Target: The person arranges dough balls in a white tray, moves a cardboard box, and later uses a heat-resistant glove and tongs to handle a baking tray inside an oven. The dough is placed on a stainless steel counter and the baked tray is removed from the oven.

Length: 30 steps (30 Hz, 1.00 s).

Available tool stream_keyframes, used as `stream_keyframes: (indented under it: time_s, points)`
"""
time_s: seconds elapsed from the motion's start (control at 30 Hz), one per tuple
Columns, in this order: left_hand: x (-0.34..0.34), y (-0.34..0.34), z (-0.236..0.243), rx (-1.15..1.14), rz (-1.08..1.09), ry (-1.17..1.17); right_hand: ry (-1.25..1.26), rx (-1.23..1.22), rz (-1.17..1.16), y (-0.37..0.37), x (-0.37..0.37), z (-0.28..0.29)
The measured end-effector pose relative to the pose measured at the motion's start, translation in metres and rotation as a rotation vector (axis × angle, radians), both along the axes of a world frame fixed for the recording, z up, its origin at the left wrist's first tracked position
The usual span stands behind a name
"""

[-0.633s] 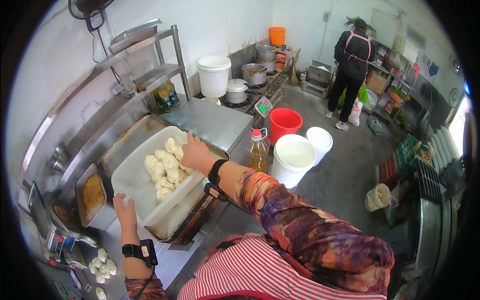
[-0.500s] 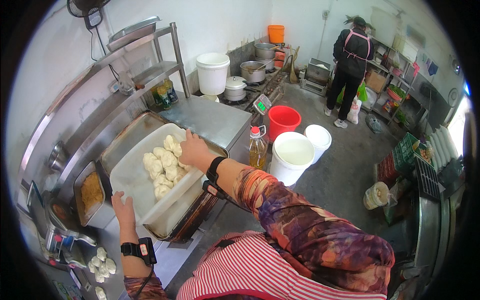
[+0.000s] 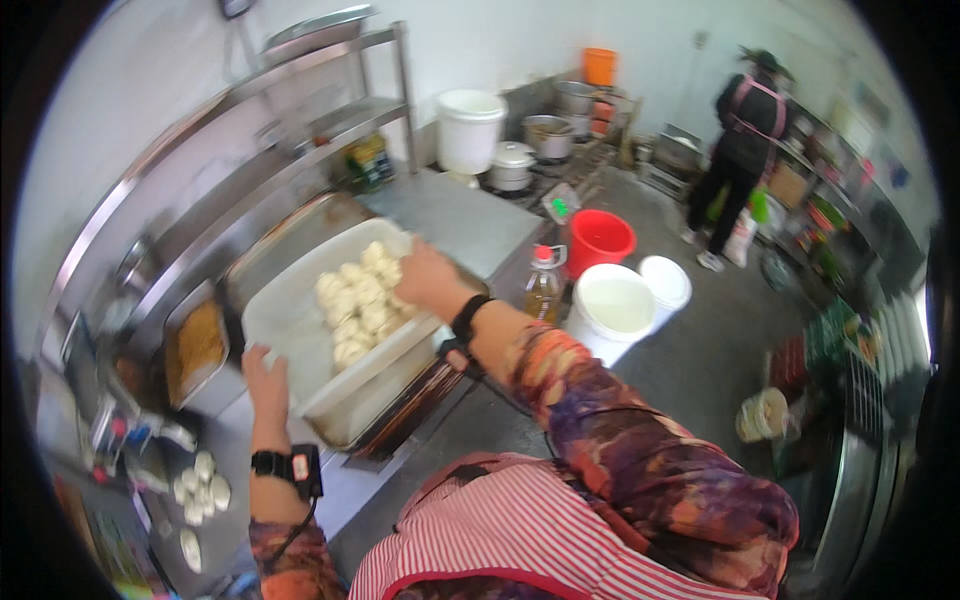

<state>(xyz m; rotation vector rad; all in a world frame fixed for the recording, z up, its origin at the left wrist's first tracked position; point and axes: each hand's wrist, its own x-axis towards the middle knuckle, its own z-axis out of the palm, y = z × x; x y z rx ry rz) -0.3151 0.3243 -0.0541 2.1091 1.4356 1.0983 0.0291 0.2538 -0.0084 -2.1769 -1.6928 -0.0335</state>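
Note:
A white plastic tub holding several pale lumps of dough sits in a worn, rust-stained metal tray. My right hand grips the tub's far right rim, fingers bent over it. At the near left rim, my left hand has its fingers curled against the tub, slightly blurred. A metal pan of brown crumbly food stands left of the tub, and separate dough pieces lie on the steel counter below it.
A steel shelf runs behind. Pots, a red bucket, white buckets and an oil bottle are beyond. A co-worker in a pink-strapped apron stands at the back right. Crates line the right.
The view has shifted, so the counter and tub appear higher and farther right, with some blur. Both my hands remain at the same places on the tub's rim.

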Motion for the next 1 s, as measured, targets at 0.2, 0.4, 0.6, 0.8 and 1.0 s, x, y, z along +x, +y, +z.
stream_keyframes:
  time_s: [0.2, 0.4, 0.6, 0.8, 1.0]
  points:
    - [0.010, -0.009, 0.000, 0.084, 0.054, -0.010, -0.055, -0.092, 0.012, 0.007, 0.001, 0.001]
    - [0.020, -0.024, 0.015, 0.070, 0.108, -0.005, -0.061, -0.056, 0.049, 0.001, 0.001, 0.006]
    - [0.024, -0.031, 0.023, 0.005, 0.153, 0.007, -0.077, -0.067, 0.054, 0.001, 0.000, 0.007]
    - [0.024, -0.033, 0.029, -0.059, 0.164, 0.022, -0.038, -0.076, 0.037, -0.003, -0.003, 0.011]
    - [0.024, -0.033, 0.029, -0.058, 0.147, 0.037, -0.083, -0.063, 0.071, -0.003, 0.002, 0.010]
